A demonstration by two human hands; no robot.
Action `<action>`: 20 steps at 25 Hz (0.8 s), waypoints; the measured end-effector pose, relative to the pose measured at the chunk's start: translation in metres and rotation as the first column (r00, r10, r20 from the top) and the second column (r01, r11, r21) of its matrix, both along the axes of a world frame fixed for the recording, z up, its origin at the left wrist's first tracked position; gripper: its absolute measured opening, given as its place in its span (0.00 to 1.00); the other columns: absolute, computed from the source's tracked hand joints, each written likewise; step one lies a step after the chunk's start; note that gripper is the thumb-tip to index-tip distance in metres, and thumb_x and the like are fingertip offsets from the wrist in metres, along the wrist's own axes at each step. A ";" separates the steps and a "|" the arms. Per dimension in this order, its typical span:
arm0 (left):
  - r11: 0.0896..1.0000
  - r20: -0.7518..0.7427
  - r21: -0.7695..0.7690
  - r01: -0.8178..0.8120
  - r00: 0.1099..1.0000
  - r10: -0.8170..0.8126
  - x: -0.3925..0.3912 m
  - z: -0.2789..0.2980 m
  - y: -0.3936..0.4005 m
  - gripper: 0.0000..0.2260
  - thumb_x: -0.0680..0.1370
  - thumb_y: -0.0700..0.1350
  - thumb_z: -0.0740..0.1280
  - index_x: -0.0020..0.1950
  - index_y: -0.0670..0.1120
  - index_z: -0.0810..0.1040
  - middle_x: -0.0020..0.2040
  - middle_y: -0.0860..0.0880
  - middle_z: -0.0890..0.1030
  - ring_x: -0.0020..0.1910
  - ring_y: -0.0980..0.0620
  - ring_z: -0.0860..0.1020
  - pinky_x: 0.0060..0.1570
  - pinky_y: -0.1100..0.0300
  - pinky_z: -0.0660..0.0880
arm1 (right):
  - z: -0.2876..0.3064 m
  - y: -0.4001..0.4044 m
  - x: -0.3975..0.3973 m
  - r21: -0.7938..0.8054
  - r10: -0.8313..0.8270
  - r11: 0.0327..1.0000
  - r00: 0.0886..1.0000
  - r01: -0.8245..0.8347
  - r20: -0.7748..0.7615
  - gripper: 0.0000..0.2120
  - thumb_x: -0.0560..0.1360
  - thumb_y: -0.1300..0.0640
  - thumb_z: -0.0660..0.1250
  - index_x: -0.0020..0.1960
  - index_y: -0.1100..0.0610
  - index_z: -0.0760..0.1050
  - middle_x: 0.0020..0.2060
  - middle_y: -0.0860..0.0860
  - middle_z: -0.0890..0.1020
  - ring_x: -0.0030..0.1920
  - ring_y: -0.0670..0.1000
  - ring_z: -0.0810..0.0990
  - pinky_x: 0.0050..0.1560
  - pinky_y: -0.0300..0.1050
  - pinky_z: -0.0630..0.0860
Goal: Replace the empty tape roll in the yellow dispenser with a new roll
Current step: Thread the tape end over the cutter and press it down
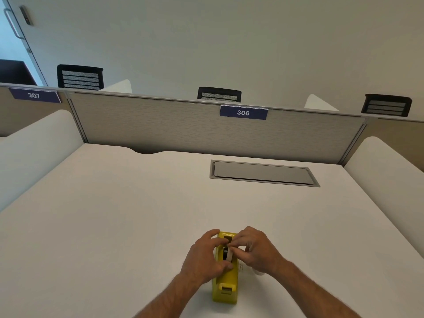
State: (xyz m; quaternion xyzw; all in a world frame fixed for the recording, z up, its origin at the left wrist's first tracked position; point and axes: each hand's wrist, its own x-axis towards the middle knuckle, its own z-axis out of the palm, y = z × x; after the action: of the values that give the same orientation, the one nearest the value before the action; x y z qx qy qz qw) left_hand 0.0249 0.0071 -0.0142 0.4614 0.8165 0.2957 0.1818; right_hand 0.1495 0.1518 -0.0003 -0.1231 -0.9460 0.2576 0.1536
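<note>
The yellow tape dispenser stands on the white desk near its front edge, with its cutter end toward me. In its well sits a white tape roll on a black hub. My left hand clasps the dispenser's left side, thumb on its top. My right hand pinches the roll from the right with thumb and fingertips. A small white object lies under my right wrist, mostly hidden.
A grey cable hatch is set into the desk at the back right. A grey partition with a label 306 closes the far edge, and white side dividers flank the desk. Black chair backs show beyond.
</note>
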 end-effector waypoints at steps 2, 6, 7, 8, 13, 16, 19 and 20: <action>1.000 -0.002 -0.007 0.004 1.000 -0.004 0.000 0.001 0.000 0.31 0.66 0.61 0.76 0.68 0.60 0.74 0.76 0.57 0.65 0.71 0.53 0.68 0.69 0.52 0.71 | 0.001 0.001 -0.001 0.003 -0.002 1.000 1.000 0.002 0.000 0.06 0.74 0.51 0.71 0.50 0.48 0.85 0.44 0.44 0.87 0.45 0.43 0.78 0.45 0.45 0.78; 1.000 -0.001 0.000 0.009 1.000 -0.009 -0.001 0.000 0.000 0.29 0.66 0.61 0.76 0.67 0.61 0.74 0.76 0.57 0.65 0.72 0.53 0.67 0.69 0.51 0.71 | 0.002 0.001 -0.001 0.021 -0.001 1.000 1.000 0.001 0.021 0.09 0.72 0.48 0.70 0.50 0.47 0.84 0.45 0.43 0.86 0.47 0.43 0.77 0.47 0.45 0.78; 1.000 -0.002 0.005 0.011 1.000 -0.011 -0.001 -0.001 0.000 0.29 0.66 0.61 0.75 0.66 0.61 0.75 0.76 0.57 0.66 0.72 0.53 0.67 0.69 0.51 0.71 | 0.002 0.000 -0.001 0.035 -0.001 0.999 0.999 0.000 0.038 0.11 0.71 0.46 0.70 0.51 0.47 0.83 0.46 0.43 0.85 0.48 0.43 0.77 0.48 0.45 0.78; 1.000 -0.001 0.009 0.013 1.000 -0.013 -0.001 -0.001 0.000 0.29 0.66 0.61 0.75 0.66 0.61 0.75 0.76 0.56 0.66 0.72 0.53 0.67 0.69 0.51 0.71 | 0.001 -0.001 0.000 0.048 -0.002 0.999 0.999 -0.001 0.053 0.13 0.70 0.44 0.69 0.52 0.47 0.83 0.47 0.43 0.85 0.48 0.42 0.76 0.48 0.45 0.78; 1.000 0.007 0.019 0.008 1.000 -0.008 -0.002 -0.003 0.001 0.28 0.65 0.61 0.76 0.65 0.61 0.76 0.75 0.57 0.67 0.70 0.54 0.69 0.67 0.54 0.72 | 0.000 -0.002 0.001 0.027 0.001 1.000 0.999 -0.003 0.043 0.13 0.71 0.45 0.69 0.52 0.47 0.84 0.48 0.44 0.85 0.48 0.42 0.75 0.46 0.45 0.78; 1.000 0.010 0.012 0.006 1.000 -0.006 -0.002 -0.003 0.001 0.29 0.65 0.60 0.77 0.65 0.60 0.76 0.75 0.57 0.67 0.70 0.54 0.69 0.67 0.54 0.73 | 0.001 -0.002 -0.001 0.026 -0.005 1.000 1.000 0.004 0.025 0.08 0.74 0.49 0.69 0.51 0.48 0.85 0.46 0.44 0.86 0.46 0.43 0.76 0.44 0.46 0.78; 1.000 0.003 0.016 0.012 1.000 -0.012 -0.002 -0.003 0.001 0.28 0.66 0.60 0.76 0.65 0.60 0.76 0.75 0.57 0.67 0.71 0.53 0.69 0.68 0.52 0.73 | 0.001 -0.002 -0.002 0.022 -0.008 1.000 0.999 0.007 0.034 0.10 0.73 0.47 0.69 0.51 0.47 0.84 0.46 0.44 0.86 0.47 0.43 0.77 0.45 0.46 0.78; 1.000 0.003 0.019 0.013 1.000 -0.013 -0.002 -0.004 0.001 0.28 0.66 0.61 0.76 0.65 0.60 0.76 0.75 0.56 0.67 0.71 0.53 0.68 0.68 0.51 0.73 | 0.001 -0.003 -0.001 0.025 -0.005 1.000 0.999 0.004 0.040 0.11 0.72 0.45 0.69 0.51 0.47 0.84 0.46 0.44 0.85 0.47 0.42 0.76 0.45 0.45 0.78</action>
State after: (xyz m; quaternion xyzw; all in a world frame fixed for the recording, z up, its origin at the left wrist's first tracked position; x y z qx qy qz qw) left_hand 0.0229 0.0085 -0.0180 0.4680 0.8103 0.3030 0.1805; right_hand 0.1483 0.1491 0.0007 -0.1287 -0.9517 0.2430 0.1365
